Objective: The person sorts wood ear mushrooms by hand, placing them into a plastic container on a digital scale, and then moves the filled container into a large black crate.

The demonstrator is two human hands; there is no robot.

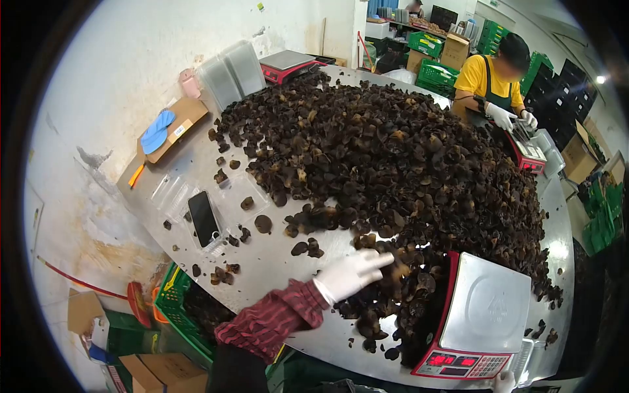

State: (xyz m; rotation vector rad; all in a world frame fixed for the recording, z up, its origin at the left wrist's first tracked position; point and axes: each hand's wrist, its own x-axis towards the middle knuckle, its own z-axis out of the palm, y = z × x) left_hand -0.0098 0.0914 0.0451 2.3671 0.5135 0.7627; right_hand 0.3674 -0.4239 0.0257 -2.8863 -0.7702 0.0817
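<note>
A large heap of dark, curled pieces that look like dried fungus [367, 144] covers much of the metal table [288, 262]. My left hand [354, 274], in a white glove, reaches over the near edge of the heap with its fingers stretched out and nothing visibly held. To its right stands a red scale [488, 304] with a bare metal plate and lit red digits. At the scale's lower front edge, a small part of my gloved right hand [504, 382] shows; its fingers are mostly hidden. A black phone [204, 219] lies on clear plastic trays at the left.
Across the table a person in yellow [488, 78] works with white gloves at another scale [529, 157]. Stacked clear trays [232, 75], a third scale [288, 62] and a cardboard box with a blue item [173, 131] stand at the far left. A green crate [177, 295] is below the edge.
</note>
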